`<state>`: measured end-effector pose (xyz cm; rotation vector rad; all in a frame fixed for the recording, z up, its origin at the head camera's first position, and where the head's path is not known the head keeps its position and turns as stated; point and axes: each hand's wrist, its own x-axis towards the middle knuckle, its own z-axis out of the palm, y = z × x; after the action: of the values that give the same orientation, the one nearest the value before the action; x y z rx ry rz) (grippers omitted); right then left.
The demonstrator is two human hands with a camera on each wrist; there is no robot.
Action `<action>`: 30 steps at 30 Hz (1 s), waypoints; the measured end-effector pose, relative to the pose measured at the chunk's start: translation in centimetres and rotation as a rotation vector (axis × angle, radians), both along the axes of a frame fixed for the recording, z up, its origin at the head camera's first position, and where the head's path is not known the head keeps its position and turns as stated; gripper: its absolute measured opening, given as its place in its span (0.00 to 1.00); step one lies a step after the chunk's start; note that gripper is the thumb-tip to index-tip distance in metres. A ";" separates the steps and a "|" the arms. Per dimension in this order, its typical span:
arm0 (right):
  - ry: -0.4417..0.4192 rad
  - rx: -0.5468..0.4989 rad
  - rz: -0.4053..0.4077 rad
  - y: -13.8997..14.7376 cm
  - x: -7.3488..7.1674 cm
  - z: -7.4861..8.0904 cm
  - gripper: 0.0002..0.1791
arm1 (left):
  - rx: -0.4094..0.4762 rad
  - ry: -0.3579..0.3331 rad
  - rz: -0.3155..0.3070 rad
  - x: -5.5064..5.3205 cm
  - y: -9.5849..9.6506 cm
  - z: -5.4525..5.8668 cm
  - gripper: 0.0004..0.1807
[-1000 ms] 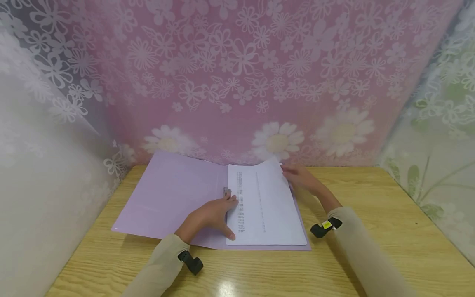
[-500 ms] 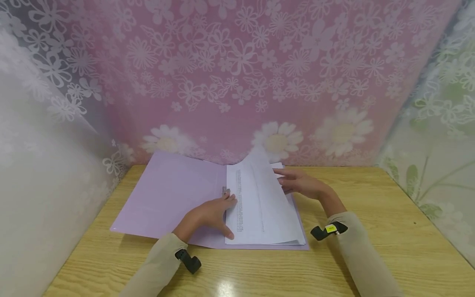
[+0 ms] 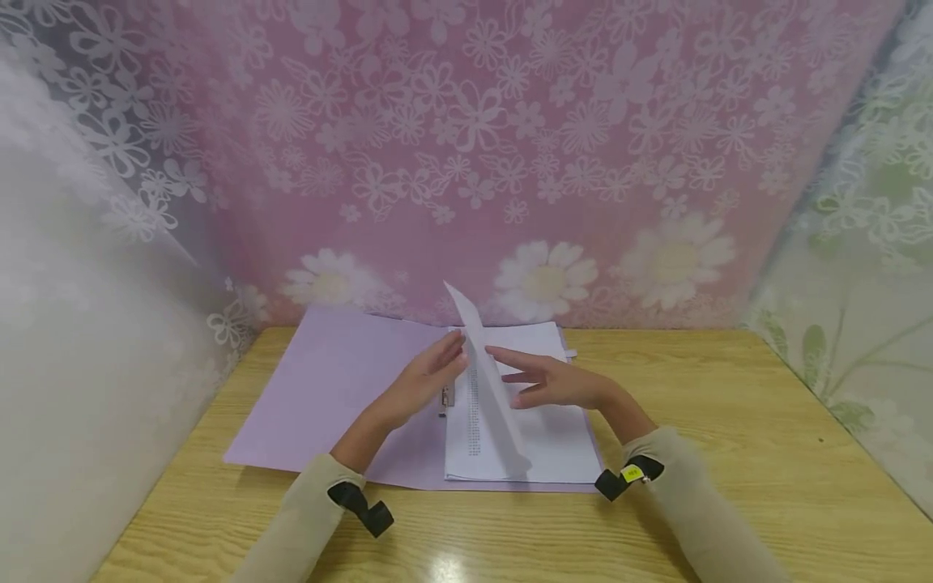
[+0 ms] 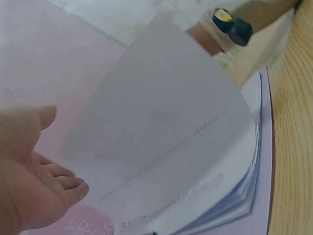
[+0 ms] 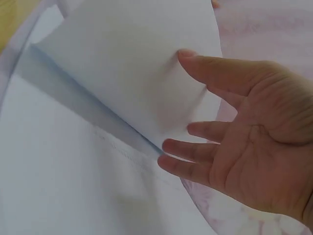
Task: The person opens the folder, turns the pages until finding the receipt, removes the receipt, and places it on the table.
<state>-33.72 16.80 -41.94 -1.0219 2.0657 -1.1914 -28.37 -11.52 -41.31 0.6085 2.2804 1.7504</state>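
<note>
A lilac folder (image 3: 328,397) lies opened flat, with a metal clip (image 3: 445,398) along its spine. On its right side rests a stack of white paper (image 3: 564,445). One printed sheet (image 3: 492,405) stands up from the stack, bent toward the left. My right hand (image 3: 561,383) touches that sheet's blank side with spread fingers; the right wrist view shows its thumb (image 5: 193,63) against the paper. Over the spine, on the sheet's printed side, is my left hand (image 3: 419,385), fingers extended. In the left wrist view its palm faces the raised sheet (image 4: 161,103), apart from it.
The folder lies on a wooden table (image 3: 700,389). Behind the table hangs a pink flowered curtain (image 3: 466,162), close to the folder's far edge. A small white tab (image 3: 571,354) sticks out at the stack's right side.
The right hand has swept leftward, turning the top sheet from nearly flat to upright. My left hand has come off the stack and shifted up over the spine, uncovering more of the clip.
</note>
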 end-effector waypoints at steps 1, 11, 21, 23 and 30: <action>0.015 0.009 -0.004 -0.3 0.3 0.0 0.48 | 0.046 -0.017 0.026 0.0 0.1 0.2 0.43; 0.118 -0.004 -0.039 -2.6 2.2 0.7 0.47 | 0.210 -0.100 0.140 -0.4 -1.7 1.1 0.41; 0.216 -0.145 -0.097 -3.3 2.3 0.8 0.41 | 0.129 -0.121 0.188 -0.5 -4.9 2.6 0.39; 0.225 -0.180 -0.123 -3.1 2.1 1.0 0.40 | 0.110 -0.125 0.197 -0.7 -5.6 2.6 0.39; 0.219 -0.226 -0.233 -1.4 1.2 2.0 0.37 | 0.003 -0.131 0.228 -1.3 -7.9 1.8 0.38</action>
<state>-32.54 15.45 -39.98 -1.0766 2.3087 -1.5182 -29.69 -19.44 -39.49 0.2319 2.3323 1.8318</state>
